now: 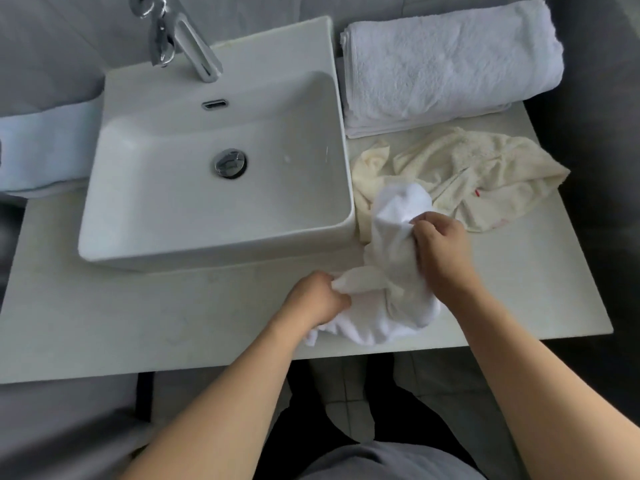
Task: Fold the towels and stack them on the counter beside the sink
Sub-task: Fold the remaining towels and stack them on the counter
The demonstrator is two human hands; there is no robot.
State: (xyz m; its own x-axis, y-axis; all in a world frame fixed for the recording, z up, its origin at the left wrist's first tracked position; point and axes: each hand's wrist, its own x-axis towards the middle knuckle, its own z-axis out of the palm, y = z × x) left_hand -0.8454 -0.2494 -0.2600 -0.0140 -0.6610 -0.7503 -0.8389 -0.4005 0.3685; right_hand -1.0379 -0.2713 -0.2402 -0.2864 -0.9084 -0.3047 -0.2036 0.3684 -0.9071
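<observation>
Both hands were working a crumpled white towel (pixel 381 289) at the front of the surface (pixel 138 323), just right of the sink (pixel 207 188). The left hand (pixel 318 299) had its fingers clenched around a bunched edge near the towel's front left, and the right hand (pixel 440 251) pinched a fold higher up, holding that part raised off the surface.

Behind it, a cream towel (pixel 467 178) lay unfolded and rumpled, partly under the white one. Further back, a folded white towel (pixel 450 64) sat on a flat folded layer beside the sink.

The step in hand looked like opening out the white towel to find its edges, so the folding itself was not yet begun. The next move probably called for pulling the two gripped points apart, spreading the cloth flat before the first fold.
</observation>
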